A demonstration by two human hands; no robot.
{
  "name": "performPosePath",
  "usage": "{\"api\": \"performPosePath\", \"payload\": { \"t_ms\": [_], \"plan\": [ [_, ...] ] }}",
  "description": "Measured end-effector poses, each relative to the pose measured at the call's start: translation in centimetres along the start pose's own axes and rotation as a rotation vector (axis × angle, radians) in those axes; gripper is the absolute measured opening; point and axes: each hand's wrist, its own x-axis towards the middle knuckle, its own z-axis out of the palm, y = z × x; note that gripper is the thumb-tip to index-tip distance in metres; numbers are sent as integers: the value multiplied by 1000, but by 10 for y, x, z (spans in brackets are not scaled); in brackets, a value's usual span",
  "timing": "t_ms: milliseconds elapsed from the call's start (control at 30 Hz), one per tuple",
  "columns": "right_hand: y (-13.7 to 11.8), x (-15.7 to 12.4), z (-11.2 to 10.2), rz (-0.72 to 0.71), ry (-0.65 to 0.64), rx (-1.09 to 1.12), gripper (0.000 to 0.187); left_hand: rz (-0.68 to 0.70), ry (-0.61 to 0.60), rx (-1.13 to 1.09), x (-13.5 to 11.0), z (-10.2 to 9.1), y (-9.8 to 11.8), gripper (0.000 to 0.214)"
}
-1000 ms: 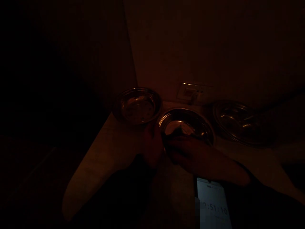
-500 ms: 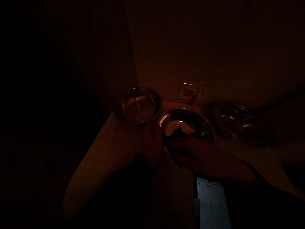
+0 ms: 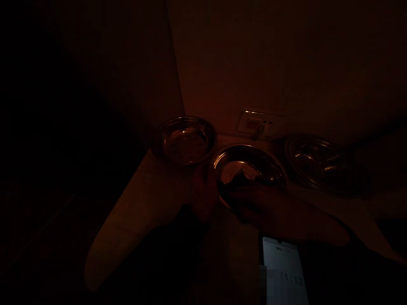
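One head-worn camera is doing the looking here, sitting above the near side of the desk (image 3: 133,216) and facing forward and down, working at close range, with the hands (image 3: 257,205) showing just below centre and the wall (image 3: 229,63) filling the upper part.

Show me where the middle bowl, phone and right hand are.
Middle bowl (image 3: 231,170), head view: bare inner floor.
Phone (image 3: 280,256), head view: upper part of the lit screen.
Right hand (image 3: 254,204), head view: back of the hand.
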Motion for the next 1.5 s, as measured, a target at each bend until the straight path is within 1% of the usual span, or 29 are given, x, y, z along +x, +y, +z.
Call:
{"api": "performPosePath", "payload": {
  "t_ms": [67,200,267,333,467,567,767,933,1067,1167,1267,1500],
  "plan": [
    [0,1,2,-17,14,-4,29,-4,-4,3,0,0,1,30],
    [-3,3,10,-68,102,-49,34,-5,10,41,-2,-1,4,30],
    [-4,-1,9,-86,86,-89,34,2,5,35,-2,-1,4,30],
    [-4,-8,4,-88,35,-118,33,5,-9,19,-2,-1,4,30],
    [-4,-20,-5,-70,-23,-110,30,-11,-17,14,0,-1,1,29],
    [-6,-19,-5,-98,-27,-99,34,1,-11,-18,-1,-1,0,29],
    [-7,-18,-5,-128,-46,-85,36,-18,-10,-47,-1,1,1,29],
    [-5,-24,-8,-97,-55,-105,32,-62,-20,-51,-1,0,4,32],
    [-1,-23,-7,-69,-16,-129,30,-75,-69,-39,-4,0,8,35],
    [2,-19,-7,-38,21,-135,28,-82,-106,4,-6,2,8,33],
    [3,-17,-9,-16,14,-127,29,-54,-123,54,-7,4,5,33],
    [4,-24,-16,3,2,-131,35,-4,-194,5,-6,5,4,33]
  ]
}}
